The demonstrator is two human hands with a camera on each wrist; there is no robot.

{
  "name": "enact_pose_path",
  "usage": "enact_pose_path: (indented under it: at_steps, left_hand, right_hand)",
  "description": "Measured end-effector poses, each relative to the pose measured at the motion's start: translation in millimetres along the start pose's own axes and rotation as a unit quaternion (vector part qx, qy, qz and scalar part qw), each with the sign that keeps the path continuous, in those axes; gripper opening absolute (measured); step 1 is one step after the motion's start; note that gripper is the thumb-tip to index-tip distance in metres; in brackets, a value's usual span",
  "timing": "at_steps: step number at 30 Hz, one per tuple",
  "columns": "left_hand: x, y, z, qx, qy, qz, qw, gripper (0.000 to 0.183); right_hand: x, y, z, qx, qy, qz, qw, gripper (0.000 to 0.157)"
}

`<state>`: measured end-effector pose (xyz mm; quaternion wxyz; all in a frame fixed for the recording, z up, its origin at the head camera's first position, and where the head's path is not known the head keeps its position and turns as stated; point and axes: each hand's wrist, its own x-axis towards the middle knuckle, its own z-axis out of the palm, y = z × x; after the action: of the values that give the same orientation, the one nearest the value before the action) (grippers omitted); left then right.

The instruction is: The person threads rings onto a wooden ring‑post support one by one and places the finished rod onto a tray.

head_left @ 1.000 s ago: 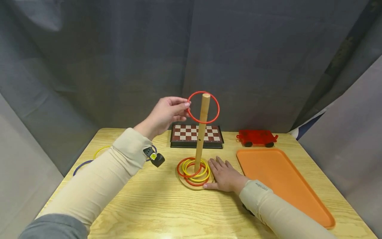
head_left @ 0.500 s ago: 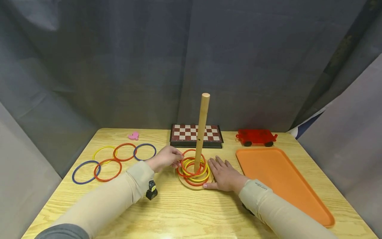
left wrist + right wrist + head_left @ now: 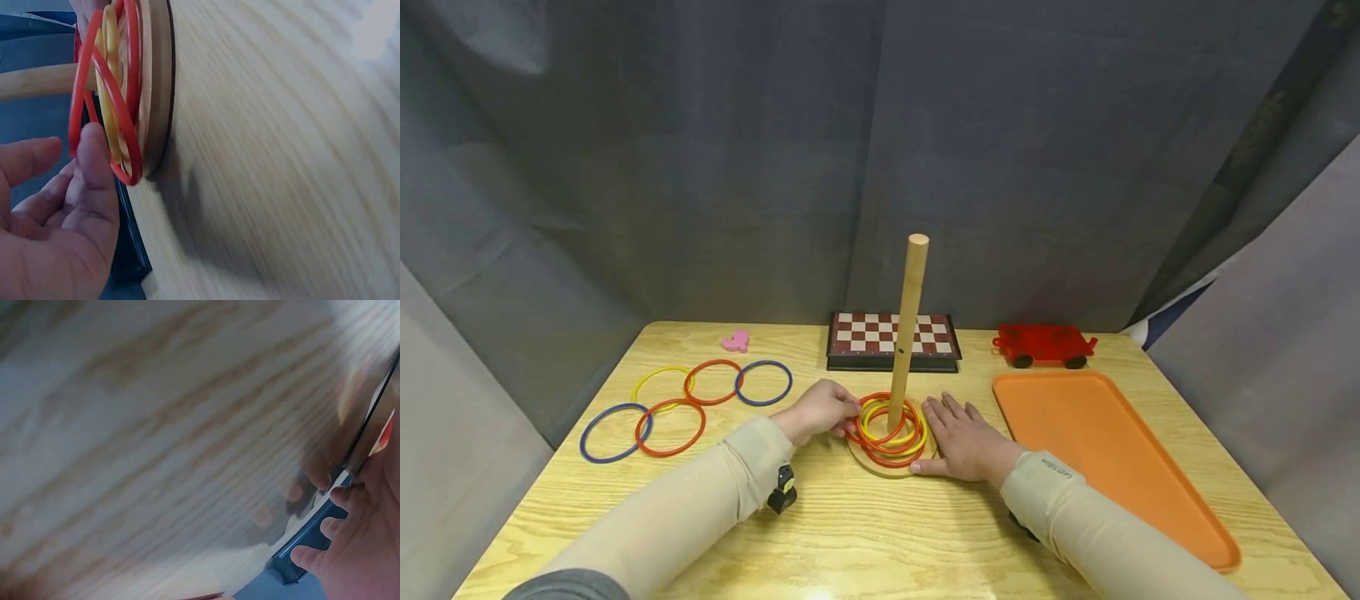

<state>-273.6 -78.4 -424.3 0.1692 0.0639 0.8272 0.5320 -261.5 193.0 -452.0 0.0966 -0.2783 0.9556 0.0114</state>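
Head view: post point(image 3: 908, 325) part-hides checkerboard point(image 3: 859, 335); left hand point(image 3: 817, 410), loosely parted, perhaps touches red ring point(image 3: 79, 81); right hand point(image 3: 966, 443) lies flat.

From here, I'm seeing the wooden peg point(image 3: 907, 308) hiding part of the checkered board point(image 3: 859, 335). Lettering point(image 3: 1057, 468) on the right cuff point(image 3: 1033, 493) is looking too small to read. My right-wrist feed is blurring the tabletop point(image 3: 156, 437) and cutting off the right hand point(image 3: 365, 537).

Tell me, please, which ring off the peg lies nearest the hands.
The rightmost blue ring; the other blue ring, two red rings and yellow ring lie farther left.
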Motion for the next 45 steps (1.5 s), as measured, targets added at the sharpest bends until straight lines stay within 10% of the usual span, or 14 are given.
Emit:
enact_pose_path:
  at_steps: [7, 17, 23, 34, 45]
  left_hand:
    - [-3.6, 2.3, -24.7, -0.039, 0.015, 0.014, 0.9990, 0.026]
    - [1.6, -0.5, -124.4, -0.139, 0.065, 0.041, 0.9873, 0.051]
    - [-3.2, -29.8, -162.7, -0.131, 0.095, 0.025, 0.9865, 0.062]
    - [0.1, -89.8, -168.0, -0.062, 0.140, -0.056, 0.9867, 0.058]
    - [3.1, -85.4, -152.6, 0.146, 0.209, -0.083, 0.9635, 0.020]
  right_hand:
    - [-0.2, -0.4, 1.2, 0.001, 0.001, -0.001, 1.000, 0.110]
    - [0.0, -0.7, 0.2, -0.001, 0.001, -0.004, 1.000, 0.109]
    - [-0.3, -0.3, -0.8, 0.001, -0.001, -0.003, 1.000, 0.109]
    - [-3.3, -3.3, -2.2, 0.004, 0.006, -0.008, 1.000, 0.107]
    - [-5.8, -4.2, -3.5, 0.006, 0.011, -0.011, 1.000, 0.107]
